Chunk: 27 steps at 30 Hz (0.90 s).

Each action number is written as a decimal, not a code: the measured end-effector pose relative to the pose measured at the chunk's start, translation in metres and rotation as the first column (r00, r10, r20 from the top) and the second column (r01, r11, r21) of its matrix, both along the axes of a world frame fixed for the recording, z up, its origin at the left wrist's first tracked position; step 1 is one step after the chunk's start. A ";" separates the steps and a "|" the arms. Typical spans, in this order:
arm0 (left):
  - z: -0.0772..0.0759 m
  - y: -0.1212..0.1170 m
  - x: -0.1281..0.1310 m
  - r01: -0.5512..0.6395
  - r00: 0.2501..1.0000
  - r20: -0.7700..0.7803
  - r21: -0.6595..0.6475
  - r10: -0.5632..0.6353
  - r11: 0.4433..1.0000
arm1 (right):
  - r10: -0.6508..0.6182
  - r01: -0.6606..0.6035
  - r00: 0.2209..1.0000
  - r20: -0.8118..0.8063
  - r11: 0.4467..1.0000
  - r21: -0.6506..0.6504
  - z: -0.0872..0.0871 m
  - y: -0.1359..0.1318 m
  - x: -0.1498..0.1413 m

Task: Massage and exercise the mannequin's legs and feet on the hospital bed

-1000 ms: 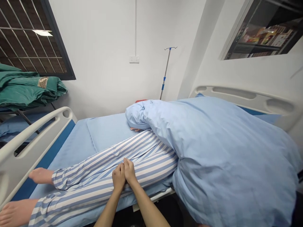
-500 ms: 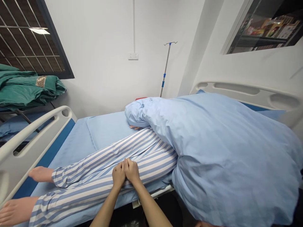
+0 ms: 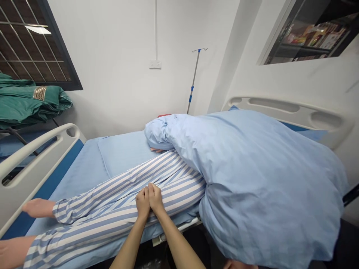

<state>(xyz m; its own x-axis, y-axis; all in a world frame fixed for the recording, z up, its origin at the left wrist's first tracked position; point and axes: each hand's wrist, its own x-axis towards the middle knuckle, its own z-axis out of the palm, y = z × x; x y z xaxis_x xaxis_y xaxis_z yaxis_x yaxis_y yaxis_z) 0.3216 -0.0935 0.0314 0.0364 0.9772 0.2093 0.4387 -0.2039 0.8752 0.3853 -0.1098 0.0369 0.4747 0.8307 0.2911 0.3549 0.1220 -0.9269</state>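
My left hand [image 3: 143, 203] and my right hand [image 3: 155, 199] lie side by side on a blue-and-white striped trouser leg [image 3: 117, 192], touching each other with fingers together. A second striped leg [image 3: 84, 220] runs below it, and both end in bare feet; the nearer foot [image 3: 37, 208] points toward the side rail. The figure's upper body is hidden under a light blue quilt [image 3: 260, 186]. Only some fingers [image 3: 156, 150] show from beneath its edge. I cannot tell whether the figure is a person or a manikin.
The bed's blue sheet [image 3: 126, 153] lies between a white side rail [image 3: 33, 157] and a white far rail [image 3: 288, 108]. An IV pole [image 3: 193, 82] stands by the wall. Folded green cloth [image 3: 28, 101] lies beyond the rail, beneath a barred window [image 3: 30, 45].
The view has drifted, so the bed and room sit further left and slightly higher in the frame. Both hands remain together on the striped leg, with little visible movement.
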 end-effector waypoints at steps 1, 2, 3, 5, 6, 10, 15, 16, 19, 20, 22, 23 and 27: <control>-0.001 0.000 -0.001 0.001 1.000 0.009 0.002 -0.001 1.000 | 0.017 -0.015 0.997 0.077 1.000 -0.026 0.003 -0.001 0.001; -0.003 0.001 -0.002 0.007 1.000 0.019 0.004 -0.007 1.000 | 0.036 -0.026 0.985 0.171 0.998 -0.059 0.007 -0.003 0.004; -0.003 0.001 -0.002 0.016 1.000 0.025 0.009 -0.017 1.000 | 0.055 -0.031 0.960 0.274 0.995 -0.092 0.011 -0.005 0.006; -0.004 0.001 -0.002 0.047 0.999 0.006 0.022 -0.047 0.999 | 0.094 -0.035 0.885 0.456 0.990 -0.136 0.019 -0.010 0.013; -0.004 0.001 -0.001 0.062 0.998 -0.024 0.029 -0.061 0.998 | 0.112 -0.043 0.846 0.521 0.989 -0.142 0.022 -0.012 0.016; -0.003 -0.003 0.002 0.066 0.988 -0.144 0.018 -0.063 0.998 | 0.102 -0.045 0.838 0.536 0.992 -0.119 0.017 -0.016 0.025; 0.005 -0.006 0.006 0.054 0.987 -0.150 -0.037 -0.059 0.998 | -0.017 0.054 0.934 0.356 0.994 -0.095 0.003 -0.014 0.026; 0.007 -0.005 0.008 0.057 0.989 -0.130 -0.054 -0.063 0.997 | -0.019 0.050 0.943 0.333 0.995 -0.084 0.002 -0.013 0.026; 0.015 -0.002 0.017 0.112 0.994 0.012 -0.113 -0.111 0.987 | -0.024 0.034 0.972 0.233 0.999 -0.038 0.003 -0.012 0.028; 0.018 -0.001 0.021 0.134 0.989 0.070 -0.124 -0.126 0.983 | -0.032 0.036 0.982 0.188 0.999 -0.020 0.003 -0.012 0.030; 0.021 -0.001 0.030 0.146 0.978 0.169 -0.129 -0.124 0.981 | -0.052 0.051 0.994 0.093 0.999 0.008 0.003 -0.011 0.032; 0.021 -0.002 0.035 0.130 0.975 0.195 -0.128 -0.104 0.983 | -0.059 0.058 0.997 0.046 0.998 0.019 0.003 -0.011 0.034; 0.014 -0.009 0.047 0.014 0.995 0.097 -0.080 -0.006 0.997 | -0.065 0.071 0.992 -0.106 0.996 0.053 0.001 -0.008 0.038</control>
